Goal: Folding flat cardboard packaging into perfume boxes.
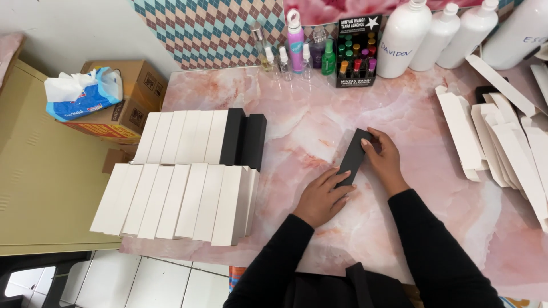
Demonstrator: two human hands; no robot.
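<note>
hands (354, 177) on black box (354, 155), underside hidden

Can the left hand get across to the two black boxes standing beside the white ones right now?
Probably yes: bare pink tabletop lies between the left hand and the two black boxes, but it is pressing the black box with the right hand.

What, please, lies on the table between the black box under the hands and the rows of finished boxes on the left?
Nothing: in the head view, only bare pink marble table separates the black box from the rows of boxes.
</note>
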